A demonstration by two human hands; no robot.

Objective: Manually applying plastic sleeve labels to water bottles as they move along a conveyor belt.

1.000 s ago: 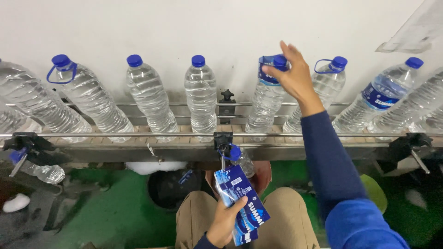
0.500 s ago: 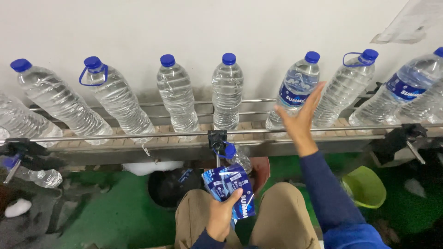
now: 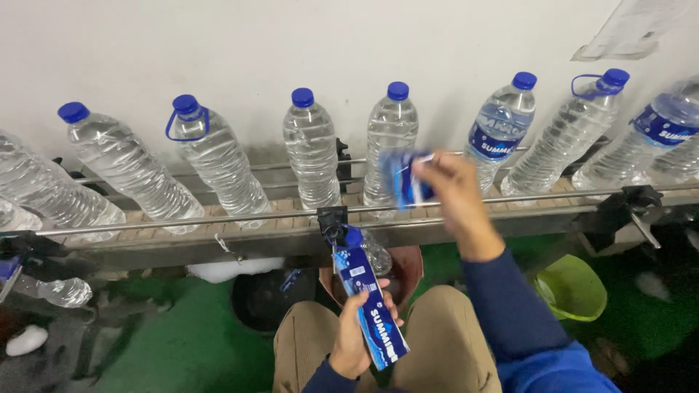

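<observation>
A person sits in front of a conveyor rail (image 3: 218, 218) that carries a row of clear water bottles with blue caps along a white wall. The right hand (image 3: 455, 193) is raised to the rail, its fingers pinched around a single blue label sleeve (image 3: 404, 178) (blurred, so its exact shape is hard to read), held just in front of the middle bottle (image 3: 386, 142), which is bare. The left hand (image 3: 357, 338) rests near the lap, fingers closed around a stack of blue label sleeves (image 3: 371, 306) that stands upright between the knees.

Judging by how the row looks, the labelling is partly done. On the right, the labelled bottle (image 3: 502, 135) wears a blue band, and another far right bottle (image 3: 666, 124) has one too; the bottle with a handle ring (image 3: 575, 135) between them shows no band that I can make out. To the left, the bare bottle beside the middle one (image 3: 312, 149), the ringed bottle (image 3: 211, 156) and the leftmost bottles (image 3: 124, 171) are all plain, so most of the visible row is unlabelled, and the stack in the near hand looks far from used up.

Below the rail, on the green floor, sit a dark bucket (image 3: 258, 298) and a green bowl (image 3: 571, 287).
</observation>
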